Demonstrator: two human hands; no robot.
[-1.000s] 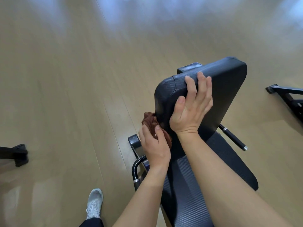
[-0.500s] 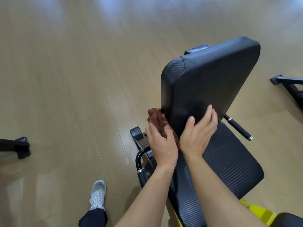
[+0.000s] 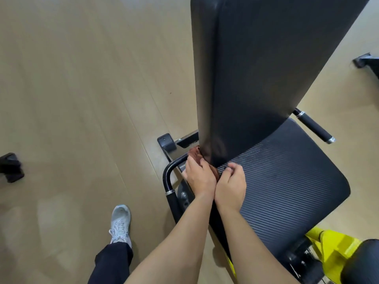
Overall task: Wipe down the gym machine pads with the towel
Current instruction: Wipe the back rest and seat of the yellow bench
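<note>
A tall black back pad (image 3: 256, 68) rises from a ribbed black seat pad (image 3: 287, 181). A brown towel (image 3: 195, 154) is bunched at the lower left edge of the back pad, where it meets the seat. My left hand (image 3: 200, 177) grips the towel and presses it against that edge. Most of the towel is hidden under the hand. Beside it, my right hand (image 3: 231, 185) rests on the seat pad at the base of the back pad, fingers curled and touching the towel's edge.
A curved black handle (image 3: 170, 181) sits left of the seat, another handle (image 3: 313, 127) on the right. Yellow frame parts (image 3: 332, 249) lie lower right. Black machine feet stand at far left (image 3: 11, 167) and far right (image 3: 367, 62). My shoe (image 3: 121, 224) is on the wooden floor.
Both hands have moved down the back pad to its base. My right hand left the top of the pad and now sits by the towel. The view has come closer.
</note>
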